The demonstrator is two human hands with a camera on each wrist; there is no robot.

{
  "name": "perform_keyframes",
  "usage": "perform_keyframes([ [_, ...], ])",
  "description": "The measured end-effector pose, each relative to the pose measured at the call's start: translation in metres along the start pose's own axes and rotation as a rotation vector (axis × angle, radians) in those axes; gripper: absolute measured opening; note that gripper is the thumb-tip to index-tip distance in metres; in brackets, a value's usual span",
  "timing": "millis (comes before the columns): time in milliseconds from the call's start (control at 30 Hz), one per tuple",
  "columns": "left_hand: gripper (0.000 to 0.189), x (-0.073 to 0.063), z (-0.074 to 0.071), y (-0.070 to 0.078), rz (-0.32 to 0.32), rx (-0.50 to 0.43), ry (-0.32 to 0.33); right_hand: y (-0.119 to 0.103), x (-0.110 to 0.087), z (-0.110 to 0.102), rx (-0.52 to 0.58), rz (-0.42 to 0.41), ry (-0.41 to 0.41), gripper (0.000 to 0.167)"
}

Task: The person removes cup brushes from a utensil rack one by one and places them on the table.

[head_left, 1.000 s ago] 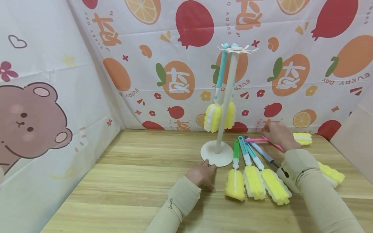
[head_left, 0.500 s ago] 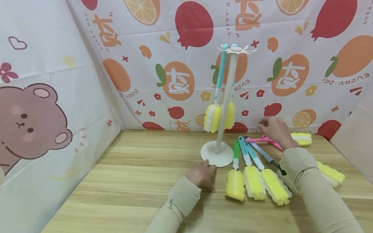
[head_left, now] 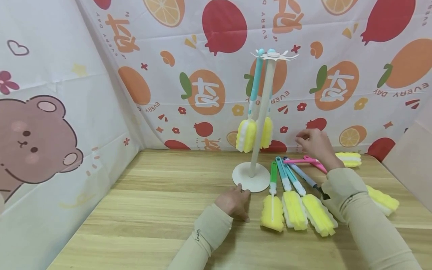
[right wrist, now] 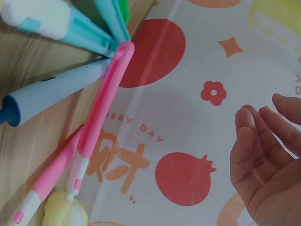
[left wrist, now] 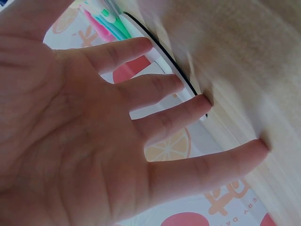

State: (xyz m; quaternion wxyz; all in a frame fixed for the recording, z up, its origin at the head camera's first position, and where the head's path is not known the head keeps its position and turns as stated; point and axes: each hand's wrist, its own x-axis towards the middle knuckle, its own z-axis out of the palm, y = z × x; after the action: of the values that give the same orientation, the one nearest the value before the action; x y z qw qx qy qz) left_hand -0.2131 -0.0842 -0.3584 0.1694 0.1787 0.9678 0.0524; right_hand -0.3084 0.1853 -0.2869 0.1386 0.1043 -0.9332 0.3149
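My left hand [head_left: 233, 203] rests at the near edge of the white stand's round base [head_left: 242, 180]. Its fingers [left wrist: 164, 125] are straight, with tips touching the base rim and the wood. Two blue-handled sponge brushes [head_left: 246, 135] hang from the hooked top [head_left: 274, 57] of the stand. My right hand [head_left: 318, 146] is raised over the back of the table, holding nothing, its fingers [right wrist: 268, 127] loosely bent. Below it lie two pink-handled sponge brushes [right wrist: 104, 103], apart from the hand. One pink brush's yellow-and-white sponge [head_left: 349, 159] shows behind the wrist.
Right of the stand lie a green-handled brush [head_left: 272, 212], two teal-handled brushes [head_left: 294, 210] and a grey-blue handle [head_left: 303, 175]. Another yellow sponge head [head_left: 383, 200] lies beyond the right sleeve. A printed cloth [head_left: 216, 93] closes off the back of the wooden table [head_left: 141, 210].
My right hand has risen and moved slightly left, away from the pink handles, uncovering more of them. The left hand stays at the base, and the hanging brushes look unchanged.
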Motion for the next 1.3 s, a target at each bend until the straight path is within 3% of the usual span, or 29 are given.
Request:
perform_keyframes([
  [400,0.071,0.001,0.0,0.0,-0.003,0.002,-0.007,-0.013,0.001,-0.005,0.126,0.0,0.025,0.026],
  [1300,0.071,-0.001,-0.001,0.001,-0.003,-0.008,0.004,-0.036,0.008,-0.003,0.083,-0.072,0.067,0.029],
])
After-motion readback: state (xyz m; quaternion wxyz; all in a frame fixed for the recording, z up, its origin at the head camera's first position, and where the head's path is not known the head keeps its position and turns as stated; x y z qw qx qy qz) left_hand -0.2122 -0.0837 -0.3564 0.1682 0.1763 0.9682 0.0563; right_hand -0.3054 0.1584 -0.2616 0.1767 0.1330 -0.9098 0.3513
